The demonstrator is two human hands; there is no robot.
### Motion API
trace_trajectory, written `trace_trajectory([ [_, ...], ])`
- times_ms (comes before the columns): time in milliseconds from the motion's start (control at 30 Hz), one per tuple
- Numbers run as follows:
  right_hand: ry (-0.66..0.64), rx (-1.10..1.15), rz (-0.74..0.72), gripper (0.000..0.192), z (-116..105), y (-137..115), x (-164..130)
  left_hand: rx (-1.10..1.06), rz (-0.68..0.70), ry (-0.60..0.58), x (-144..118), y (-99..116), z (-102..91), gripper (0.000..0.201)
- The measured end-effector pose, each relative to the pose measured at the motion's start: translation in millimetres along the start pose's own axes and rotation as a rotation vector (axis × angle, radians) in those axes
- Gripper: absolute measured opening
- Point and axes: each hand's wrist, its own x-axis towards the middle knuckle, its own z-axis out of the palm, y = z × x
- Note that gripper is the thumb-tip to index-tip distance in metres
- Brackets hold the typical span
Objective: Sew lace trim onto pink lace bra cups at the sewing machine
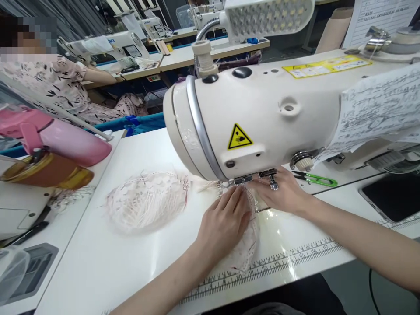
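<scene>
A pale pink lace fabric piece (pixel 244 256) with a stitched edge lies beneath the head of a white sewing machine (pixel 262 113). My left hand (pixel 226 218) is on it, the fingers bent and pressed together around its upper part near the needle area. On the other side of the presser area is my right hand (pixel 280 192), close to the fabric; the machine head and its metal fittings cover its fingertips. A second lace piece (pixel 147 199), cup-shaped with loose white threads, rests to the left on the white table (pixel 131 258).
Green thread snips (pixel 316 178) and a dark phone (pixel 393 197) lie at the right. A printed ruler (pixel 272 264) runs along the front edge. At the left stand a pink bottle (pixel 72 140) and an amber cup (pixel 49 170). Another person (pixel 65 87) sits beyond.
</scene>
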Motion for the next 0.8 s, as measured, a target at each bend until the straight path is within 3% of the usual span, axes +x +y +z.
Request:
trace_trajectory([
  [67, 0.04, 0.0, 0.01, 0.022, -0.6, -0.9, 0.2, -0.017, -0.005, -0.006, 0.4, -2.6, 0.9, 0.041],
  [133, 0.019, 0.051, -0.087, 0.022, -2.2, -5.7, -0.1, -0.038, -0.005, -0.002, 0.1, -4.7, 1.1, 0.042],
  [200, -0.067, 0.073, -0.133, 0.025, -3.4, -11.5, -1.6, -0.056, -0.008, 0.002, -1.0, -6.0, 1.9, 0.041],
  [333, -0.31, -0.124, -0.006, 0.033, -2.7, -15.0, -7.5, -0.066, -0.027, -0.011, -3.7, -7.9, 4.4, 0.043],
  [467, -0.494, -0.23, -0.015, 0.041, -1.6, -12.7, -10.3, -0.069, -0.048, -0.014, -4.6, -11.6, 5.3, 0.046],
  [800, -0.525, -0.298, -0.025, 0.04, -6.8, -17.0, -8.4, -0.08, -0.024, -0.013, -3.9, -15.4, 4.7, 0.045],
])
